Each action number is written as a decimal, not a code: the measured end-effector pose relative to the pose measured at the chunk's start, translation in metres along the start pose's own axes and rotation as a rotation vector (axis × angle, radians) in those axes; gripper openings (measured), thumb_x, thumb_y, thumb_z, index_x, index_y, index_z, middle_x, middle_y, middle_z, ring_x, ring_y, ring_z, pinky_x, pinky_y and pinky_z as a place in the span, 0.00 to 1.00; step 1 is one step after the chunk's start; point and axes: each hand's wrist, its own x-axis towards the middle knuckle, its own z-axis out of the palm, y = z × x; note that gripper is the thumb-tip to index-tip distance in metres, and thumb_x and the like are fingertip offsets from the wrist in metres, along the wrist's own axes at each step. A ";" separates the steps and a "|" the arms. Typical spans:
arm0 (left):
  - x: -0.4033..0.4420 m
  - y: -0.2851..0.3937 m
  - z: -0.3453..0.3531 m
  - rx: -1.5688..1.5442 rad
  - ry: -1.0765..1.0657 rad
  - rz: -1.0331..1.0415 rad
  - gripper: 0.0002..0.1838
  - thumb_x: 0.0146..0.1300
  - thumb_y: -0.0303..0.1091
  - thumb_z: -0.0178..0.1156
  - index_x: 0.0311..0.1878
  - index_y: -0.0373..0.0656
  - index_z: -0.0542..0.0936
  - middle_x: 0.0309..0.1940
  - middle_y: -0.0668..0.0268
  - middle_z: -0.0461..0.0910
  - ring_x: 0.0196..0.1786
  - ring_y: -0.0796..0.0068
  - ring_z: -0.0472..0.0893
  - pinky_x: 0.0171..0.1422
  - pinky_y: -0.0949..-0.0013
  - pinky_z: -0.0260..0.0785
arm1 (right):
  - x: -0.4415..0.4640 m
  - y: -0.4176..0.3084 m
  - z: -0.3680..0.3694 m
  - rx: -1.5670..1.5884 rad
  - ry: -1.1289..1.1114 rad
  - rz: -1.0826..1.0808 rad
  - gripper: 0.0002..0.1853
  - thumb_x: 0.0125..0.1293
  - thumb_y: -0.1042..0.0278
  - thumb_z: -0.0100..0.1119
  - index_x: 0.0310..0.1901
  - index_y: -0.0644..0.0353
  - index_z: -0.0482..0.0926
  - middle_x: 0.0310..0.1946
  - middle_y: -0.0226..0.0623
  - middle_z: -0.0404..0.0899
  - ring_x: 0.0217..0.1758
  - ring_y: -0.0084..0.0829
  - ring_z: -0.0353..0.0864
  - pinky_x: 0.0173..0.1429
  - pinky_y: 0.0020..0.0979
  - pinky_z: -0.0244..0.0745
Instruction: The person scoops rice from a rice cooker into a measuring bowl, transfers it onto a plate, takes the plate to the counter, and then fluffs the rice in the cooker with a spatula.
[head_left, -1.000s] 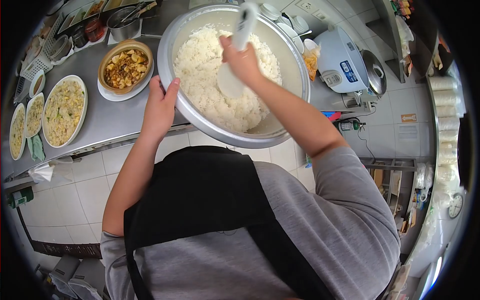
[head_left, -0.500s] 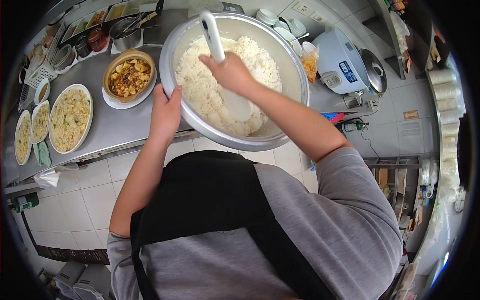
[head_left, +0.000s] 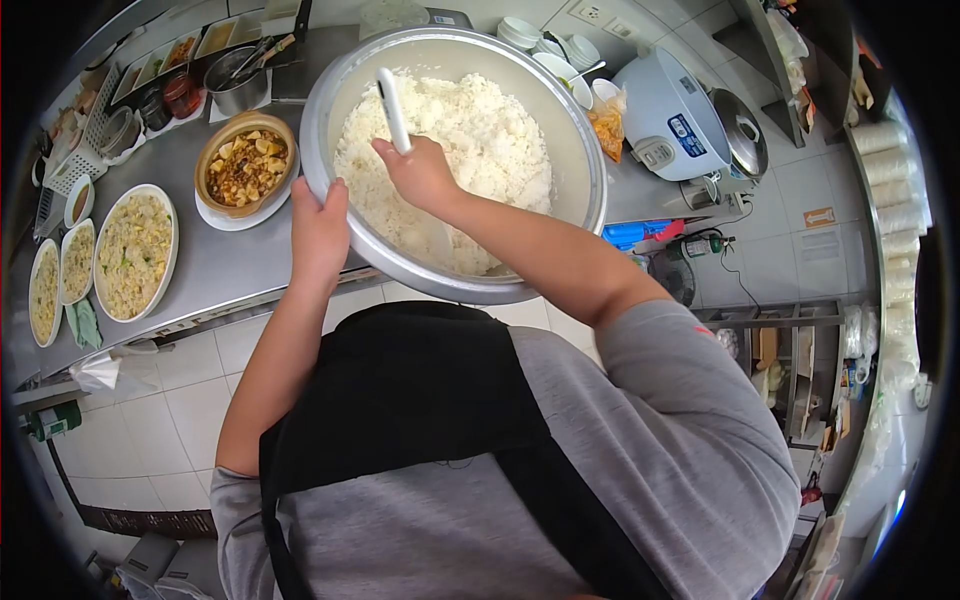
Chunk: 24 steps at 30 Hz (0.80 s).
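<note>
A large metal pot [head_left: 590, 215] of cooked white rice [head_left: 490, 130] stands tilted towards me at the counter's edge. My left hand [head_left: 320, 225] grips its rim on the left side, the thumb up along the metal. My right hand [head_left: 420, 175] is closed around a white rice paddle [head_left: 393, 110] inside the pot. The paddle's handle sticks up past my thumb. Its blade points down into the rice near the front wall, mostly hidden by rice and my wrist.
Left of the pot, a clay bowl of tofu [head_left: 245, 165] sits on a white plate [head_left: 235, 217]. Further left are oval dishes of fried rice [head_left: 137, 250] and a green cloth [head_left: 84, 325]. A rice cooker [head_left: 670, 115] stands right, beside a bag of orange food [head_left: 608, 125].
My right hand has moved down and left with the paddle, whose blade has sunk into the rice. The pot and my left hand appear slightly further left in view.
</note>
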 end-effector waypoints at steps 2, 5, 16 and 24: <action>0.003 -0.005 -0.002 0.010 -0.006 0.002 0.19 0.66 0.35 0.51 0.54 0.31 0.65 0.48 0.50 0.74 0.51 0.63 0.74 0.58 0.65 0.64 | 0.008 -0.005 0.004 0.030 0.042 -0.170 0.22 0.65 0.55 0.56 0.23 0.68 0.76 0.15 0.46 0.73 0.18 0.38 0.74 0.29 0.40 0.69; 0.002 -0.001 -0.002 0.014 -0.020 -0.009 0.19 0.66 0.35 0.51 0.54 0.31 0.65 0.48 0.50 0.74 0.51 0.63 0.74 0.58 0.65 0.64 | 0.012 -0.034 -0.025 0.059 -0.006 -0.153 0.22 0.66 0.54 0.56 0.23 0.67 0.76 0.15 0.46 0.74 0.18 0.38 0.73 0.29 0.39 0.69; 0.004 0.000 -0.005 0.017 -0.053 -0.026 0.19 0.67 0.37 0.50 0.53 0.32 0.65 0.48 0.51 0.73 0.52 0.63 0.74 0.59 0.65 0.62 | 0.025 -0.040 -0.060 0.112 0.085 -0.059 0.23 0.64 0.50 0.58 0.20 0.61 0.73 0.13 0.32 0.70 0.17 0.24 0.72 0.22 0.30 0.68; 0.005 -0.005 -0.015 -0.102 -0.161 -0.130 0.20 0.68 0.44 0.48 0.57 0.41 0.65 0.53 0.62 0.71 0.57 0.72 0.68 0.63 0.68 0.56 | 0.042 0.014 -0.021 -0.003 0.039 -0.167 0.23 0.65 0.50 0.57 0.24 0.63 0.75 0.18 0.35 0.75 0.18 0.25 0.72 0.24 0.30 0.69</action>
